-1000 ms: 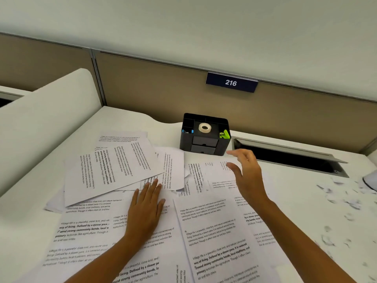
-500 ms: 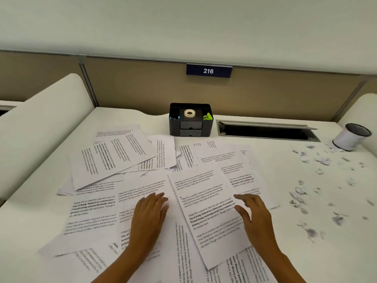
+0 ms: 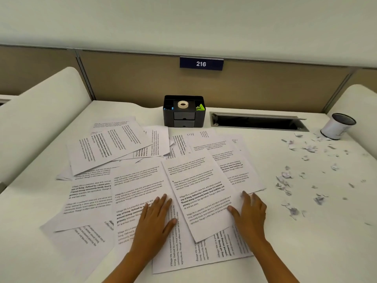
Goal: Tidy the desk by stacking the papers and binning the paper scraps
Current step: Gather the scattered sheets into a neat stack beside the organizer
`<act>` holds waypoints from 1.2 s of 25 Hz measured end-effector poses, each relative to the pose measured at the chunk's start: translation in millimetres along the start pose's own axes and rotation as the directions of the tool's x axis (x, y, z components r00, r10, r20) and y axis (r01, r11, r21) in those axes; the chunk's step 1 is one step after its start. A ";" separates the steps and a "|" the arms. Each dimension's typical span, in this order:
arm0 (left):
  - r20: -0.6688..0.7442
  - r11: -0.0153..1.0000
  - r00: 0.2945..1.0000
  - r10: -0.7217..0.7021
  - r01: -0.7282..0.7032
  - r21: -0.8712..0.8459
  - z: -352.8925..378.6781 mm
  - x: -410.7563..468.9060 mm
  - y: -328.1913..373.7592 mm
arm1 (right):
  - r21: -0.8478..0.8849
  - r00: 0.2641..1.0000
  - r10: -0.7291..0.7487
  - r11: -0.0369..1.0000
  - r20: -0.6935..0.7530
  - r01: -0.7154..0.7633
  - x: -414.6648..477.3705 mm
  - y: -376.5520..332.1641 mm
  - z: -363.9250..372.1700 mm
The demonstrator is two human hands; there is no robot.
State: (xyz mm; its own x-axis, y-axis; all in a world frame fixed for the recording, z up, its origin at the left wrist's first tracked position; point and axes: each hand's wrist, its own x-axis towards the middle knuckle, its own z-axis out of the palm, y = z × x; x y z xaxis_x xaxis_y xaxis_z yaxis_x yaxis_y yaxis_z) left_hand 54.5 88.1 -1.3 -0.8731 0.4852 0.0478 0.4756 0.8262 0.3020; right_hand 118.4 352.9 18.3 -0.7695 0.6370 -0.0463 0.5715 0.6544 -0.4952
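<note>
top sheet (image 3: pixel 201 193) is pinned flat by open left hand (image 3: pixel 155 223) and right hand (image 3: pixel 250 214), nothing gripped, likely for gathering papers (image 3: pixel 110 148).

desk (image 3: pixel 244 262): white | papers (image 3: pixel 130 184) scattered | scraps (image 3: pixel 285 180) right | organizer (image 3: pixel 184 119), cup (image 3: pixel 336 127) at back

There is only one camera, so no second view shares the scene. It sits on the person's head and looks forward and down at the white tabletop (image 3: pixel 306 231) from its near edge. It faces the far edge, where a brown wall panel (image 3: pixel 142 78) stands. The near part of the tabletop is close, right under the camera. The wide lens bends the side edges.
</note>
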 end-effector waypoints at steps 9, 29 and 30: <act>-0.035 0.997 0.998 0.060 -0.058 0.040 -0.3 -4.8 1.5 | -0.119 0.992 0.099 0.989 0.076 -0.090 19.4 -17.0 -11.0; 0.067 0.693 0.971 -0.229 0.211 -0.689 -34.7 18.6 12.1 | 0.659 0.944 0.291 0.742 -0.156 -0.120 -12.8 -28.1 -38.4; 0.106 0.620 0.965 -0.239 0.236 -0.748 -39.7 21.0 13.5 | 0.685 0.952 0.278 0.718 -0.125 -0.120 -18.2 -33.5 -36.7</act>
State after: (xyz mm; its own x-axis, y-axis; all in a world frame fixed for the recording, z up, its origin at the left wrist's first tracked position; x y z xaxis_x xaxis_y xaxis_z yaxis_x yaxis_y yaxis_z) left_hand 38.4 98.1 41.6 -0.9450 0.3011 -0.1273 0.0089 0.4130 0.9107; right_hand 123.7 334.3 67.6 -0.5384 0.8394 -0.0736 0.3075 0.1144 -0.9447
